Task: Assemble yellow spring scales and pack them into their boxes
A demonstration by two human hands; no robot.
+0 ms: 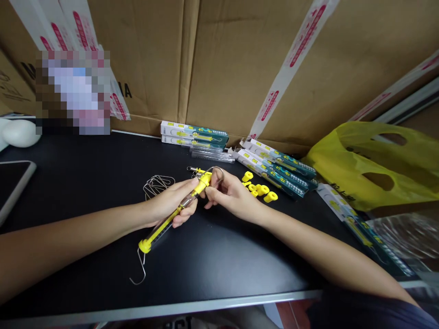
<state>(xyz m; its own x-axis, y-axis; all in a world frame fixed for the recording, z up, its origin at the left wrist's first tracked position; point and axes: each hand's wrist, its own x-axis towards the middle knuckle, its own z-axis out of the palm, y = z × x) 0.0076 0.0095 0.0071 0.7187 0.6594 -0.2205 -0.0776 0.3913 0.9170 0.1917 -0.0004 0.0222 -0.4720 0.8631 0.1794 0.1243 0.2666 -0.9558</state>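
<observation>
A spring scale (167, 225) with a clear tube, yellow inner bar and yellow end caps lies slanted in my left hand (178, 194), whose fingers wrap around its upper half. Its lower cap points toward me, and a bent metal hook (142, 269) hangs from it. At the upper cap, my right hand (233, 192) pinches a curved metal wire loop (219, 170); the fingertips are partly hidden. Just right of that hand sit several loose yellow caps (263, 189). Behind the hands are yellow inner bars (199, 171) with metal ends, partly covered.
Several metal hooks (159, 183) lie beyond my left wrist. Clear tubes (212, 154) and printed boxes (274, 171) lie toward the cardboard (226, 68). A yellow plastic bag (336, 155) and clear plastic packaging (408, 235) are at right. A tablet-like device (15, 183) rests at left.
</observation>
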